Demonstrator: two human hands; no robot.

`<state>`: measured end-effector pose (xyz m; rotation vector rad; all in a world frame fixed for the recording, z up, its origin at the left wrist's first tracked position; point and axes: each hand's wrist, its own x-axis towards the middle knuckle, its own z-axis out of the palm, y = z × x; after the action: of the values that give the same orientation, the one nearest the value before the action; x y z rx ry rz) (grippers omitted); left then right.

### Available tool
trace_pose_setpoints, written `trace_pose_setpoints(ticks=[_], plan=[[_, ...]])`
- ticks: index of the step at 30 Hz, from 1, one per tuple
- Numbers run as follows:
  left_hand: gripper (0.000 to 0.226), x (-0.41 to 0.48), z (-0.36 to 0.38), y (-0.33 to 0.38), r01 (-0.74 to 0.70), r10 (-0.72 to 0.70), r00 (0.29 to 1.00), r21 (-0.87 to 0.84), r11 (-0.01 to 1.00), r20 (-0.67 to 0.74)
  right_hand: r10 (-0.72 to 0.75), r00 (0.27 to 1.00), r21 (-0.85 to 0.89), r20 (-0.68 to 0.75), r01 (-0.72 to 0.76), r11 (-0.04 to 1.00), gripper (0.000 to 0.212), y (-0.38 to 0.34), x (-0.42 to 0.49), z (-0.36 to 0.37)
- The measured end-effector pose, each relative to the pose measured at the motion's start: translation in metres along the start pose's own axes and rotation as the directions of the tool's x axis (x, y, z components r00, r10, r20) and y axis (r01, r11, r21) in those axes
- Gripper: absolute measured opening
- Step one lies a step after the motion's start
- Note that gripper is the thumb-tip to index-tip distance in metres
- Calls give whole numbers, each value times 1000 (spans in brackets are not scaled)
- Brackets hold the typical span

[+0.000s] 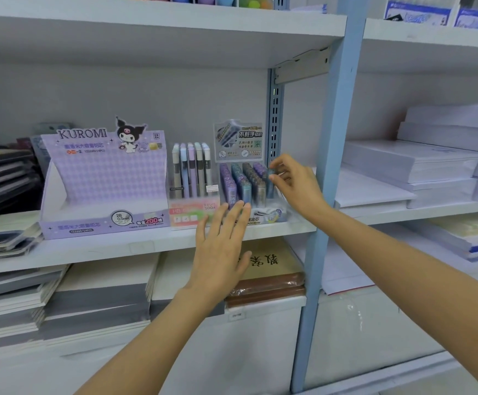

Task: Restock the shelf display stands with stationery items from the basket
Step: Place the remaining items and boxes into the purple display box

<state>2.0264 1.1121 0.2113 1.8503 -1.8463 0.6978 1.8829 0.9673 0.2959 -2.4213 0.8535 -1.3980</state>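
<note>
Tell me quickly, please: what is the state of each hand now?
Left hand: open, straight fingers touching the front of the lead refill stand.
Right hand: pinching a lead case in the stand's rightmost row.

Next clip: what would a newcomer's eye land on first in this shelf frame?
The large purple Kuromi display box dominates the left side of the middle shelf. To its right, two bare hands work at a small tiered stand of lead tubes. The right hand pinches a tube in the stand's rightmost row, while the left hand reaches flat-fingered to its front.
</note>
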Motion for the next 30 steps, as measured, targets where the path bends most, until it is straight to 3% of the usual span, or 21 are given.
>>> trace_pose_setpoints(ticks=[8,10,13,17,19,22,24,26,28,30], plan=[[83,0,-1,1,-6,5,1000,-24,1000,-14,12,996,-94,88,-4,996,36,11,-19,4],[81,-1,-3,1,-16,14,1000,-82,997,-27,-43,999,-64,21,44,997,40,5,-36,1],[72,-11,-2,4,-22,-3,992,-190,982,-128,-156,982,49,-108,162,986,25,-8,-75,1],[43,-53,30,9,-50,-37,953,-276,960,-300,-153,985,186,75,137,973,7,-7,-144,28],[29,-88,60,10,1,-76,977,-355,935,-198,-111,959,157,259,72,985,6,8,-182,55],[18,-154,111,10,215,-139,972,-470,856,192,65,836,81,545,-129,988,10,39,-240,104],[18,-202,144,7,385,-158,867,-434,814,473,169,709,30,684,-259,965,13,60,-279,136],[21,-247,173,3,473,-129,716,-341,812,686,248,579,-23,776,-368,929,15,76,-317,162],[23,-284,193,1,526,-123,567,-243,815,814,318,455,-97,832,-444,891,17,87,-355,185],[30,-313,208,-2,554,-136,479,-179,813,867,384,295,-201,875,-499,843,27,91,-392,206]])
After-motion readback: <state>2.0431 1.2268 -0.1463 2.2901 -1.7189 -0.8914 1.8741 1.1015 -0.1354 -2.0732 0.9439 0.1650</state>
